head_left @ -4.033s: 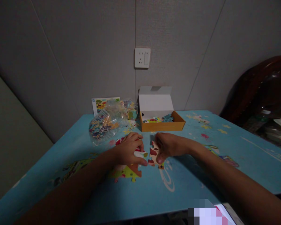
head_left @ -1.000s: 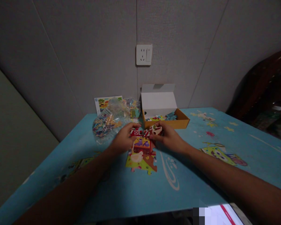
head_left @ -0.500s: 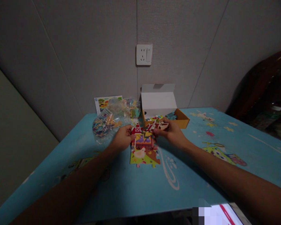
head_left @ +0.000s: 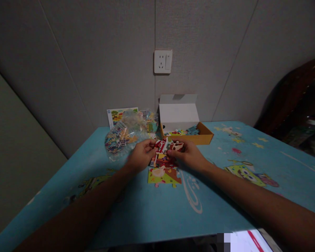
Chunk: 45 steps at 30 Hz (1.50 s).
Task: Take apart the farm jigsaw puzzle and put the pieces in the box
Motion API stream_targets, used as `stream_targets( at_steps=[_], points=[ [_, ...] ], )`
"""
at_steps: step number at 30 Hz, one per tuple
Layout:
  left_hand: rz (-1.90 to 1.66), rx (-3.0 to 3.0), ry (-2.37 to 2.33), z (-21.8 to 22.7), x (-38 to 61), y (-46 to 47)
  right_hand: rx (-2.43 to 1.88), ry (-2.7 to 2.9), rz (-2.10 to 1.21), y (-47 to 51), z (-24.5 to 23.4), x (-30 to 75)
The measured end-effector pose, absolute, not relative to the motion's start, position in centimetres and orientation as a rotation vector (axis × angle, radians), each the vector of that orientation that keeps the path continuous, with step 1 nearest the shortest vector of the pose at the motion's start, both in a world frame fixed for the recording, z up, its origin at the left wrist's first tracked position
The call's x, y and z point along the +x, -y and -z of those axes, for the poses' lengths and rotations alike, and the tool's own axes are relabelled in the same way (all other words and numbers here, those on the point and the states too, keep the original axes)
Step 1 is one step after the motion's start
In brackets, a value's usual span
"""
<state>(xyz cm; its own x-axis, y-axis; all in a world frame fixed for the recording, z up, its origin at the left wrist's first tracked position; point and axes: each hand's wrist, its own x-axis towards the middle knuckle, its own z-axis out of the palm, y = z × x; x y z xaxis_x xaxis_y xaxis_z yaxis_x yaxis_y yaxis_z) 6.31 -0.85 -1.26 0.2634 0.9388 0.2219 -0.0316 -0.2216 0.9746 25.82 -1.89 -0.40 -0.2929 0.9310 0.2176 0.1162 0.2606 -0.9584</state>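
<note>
In front of me a partly joined jigsaw puzzle (head_left: 164, 176) lies on the table, its lower part showing a white bird on green. Over its upper part both hands meet. My left hand (head_left: 141, 156) is closed, thumb and fingers pinching the left edge of a red-and-white puzzle piece (head_left: 160, 145). A brown-and-white puzzle piece (head_left: 177, 146) is gripped in my right hand (head_left: 191, 154), its thumb reaching inward. The pieces touch or overlap; which, I cannot tell. Fingers hide part of the puzzle beneath.
Behind my right hand stands an open box (head_left: 191, 140) holding more puzzle pieces. Clear bags (head_left: 118, 141) of pieces lie to the left, before a picture card (head_left: 110, 119). The blue table (head_left: 136, 213) meets the wall, and a phone-like screen (head_left: 248, 241) shows at the near edge.
My right hand has moved left with its piece toward my left hand. My left hand now pinches a red-and-white piece above the puzzle, covering more of its upper part.
</note>
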Motion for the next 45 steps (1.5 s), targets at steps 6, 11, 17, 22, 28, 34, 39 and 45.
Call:
stream_targets(
  at_steps=[6,11,17,22,28,34,39,45],
  points=[
    [-1.069,1.533,-0.715,1.0,6.1,1.5,-0.965,1.655,-1.268,1.9,0.4,25.9],
    [-1.002,1.622,-0.788,1.8,6.5,1.4,-0.974,1.623,-1.096,1.9,-0.3,26.3],
    [-1.186,1.483,-1.035,1.4,6.3,0.8,-0.965,1.671,-1.288,2.0,-0.3,26.6],
    [-1.111,1.515,-0.928,1.0,6.1,0.9,-0.916,1.694,-1.439,2.5,0.4,25.9],
    [-1.148,1.722,-0.912,1.3,6.1,1.0,-0.911,1.575,-1.079,1.6,-0.7,26.7],
    [-0.774,2.336,-1.101,1.5,6.0,2.2,-1.286,1.480,-0.282,-2.6,-0.6,31.3],
    [-0.331,2.569,-1.032,1.0,5.6,3.1,-1.702,1.604,0.350,-2.5,-0.5,32.0],
    [-0.258,2.563,-1.097,0.3,4.6,2.9,-1.501,1.964,0.405,-1.0,-0.5,29.6]
  ],
)
